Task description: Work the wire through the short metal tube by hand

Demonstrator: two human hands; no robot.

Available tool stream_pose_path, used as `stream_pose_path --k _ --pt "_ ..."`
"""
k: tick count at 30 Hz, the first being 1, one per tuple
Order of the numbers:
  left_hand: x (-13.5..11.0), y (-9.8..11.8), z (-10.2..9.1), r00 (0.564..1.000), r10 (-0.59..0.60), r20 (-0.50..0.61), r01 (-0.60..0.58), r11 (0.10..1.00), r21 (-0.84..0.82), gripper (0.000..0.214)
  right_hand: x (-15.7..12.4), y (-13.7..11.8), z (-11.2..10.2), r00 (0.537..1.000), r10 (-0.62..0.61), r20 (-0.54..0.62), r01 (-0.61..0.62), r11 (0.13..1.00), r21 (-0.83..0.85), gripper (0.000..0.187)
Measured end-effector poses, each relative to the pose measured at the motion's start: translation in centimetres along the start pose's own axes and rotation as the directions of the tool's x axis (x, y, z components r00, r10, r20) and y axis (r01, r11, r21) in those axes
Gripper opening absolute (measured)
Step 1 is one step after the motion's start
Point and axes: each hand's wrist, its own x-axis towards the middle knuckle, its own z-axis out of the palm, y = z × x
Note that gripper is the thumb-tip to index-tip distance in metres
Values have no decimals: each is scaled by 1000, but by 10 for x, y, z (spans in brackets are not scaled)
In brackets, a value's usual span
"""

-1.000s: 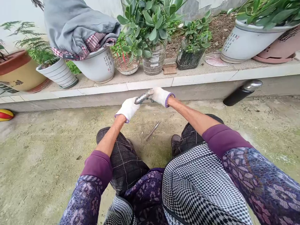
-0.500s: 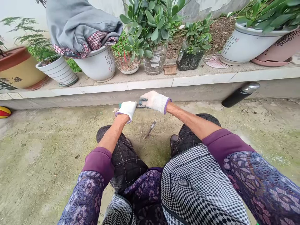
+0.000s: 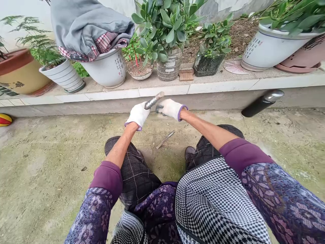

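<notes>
My left hand (image 3: 138, 114), in a white knit glove with a purple cuff, is closed round a rod-shaped tool (image 3: 153, 101). A ridged, silvery section and a blunt beige end stick out of the fist, tilted up to the right. Its other end is hidden by the glove. Just right of the tool is my right hand (image 3: 170, 109), gloved the same way with dark-coated fingers. Those fingers are loosely bent and apart from the tool, with nothing visible in them. A slim chisel-like tool (image 3: 165, 139) lies on the ground below the hands, slightly blurred.
A low tiled ledge (image 3: 162, 90) runs across in front, carrying several potted plants and a small wooden brush (image 3: 186, 74). A black flask (image 3: 262, 102) leans against it at the right. A red-and-yellow ball (image 3: 5, 120) is at the far left.
My right hand has come off the tool and shifted slightly right. The tool in my left hand has swung its beige end up to the right. The chisel-like tool on the ground has turned slightly.
</notes>
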Motion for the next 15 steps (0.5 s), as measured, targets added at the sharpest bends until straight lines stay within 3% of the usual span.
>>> stream_pose_path --k 4,9,12,15 --pt "0 -4 8 997 -27 73 11 979 205 32 -14 -28 6 995 -93 30 96 987 -129 28" --pt "-8 -3 15 967 133 219 -216 881 420 32 -6 -28 0 998 -61 7 60 965 -257 30" --pt "-10 -3 10 953 232 193 -297 838 457 31 6 -13 4 993 -81 -86 69 988 -136 28" --pt "-9 -4 4 933 338 125 -353 788 504 29 15 -1 15 993 -38 -110 48 995 91 23"
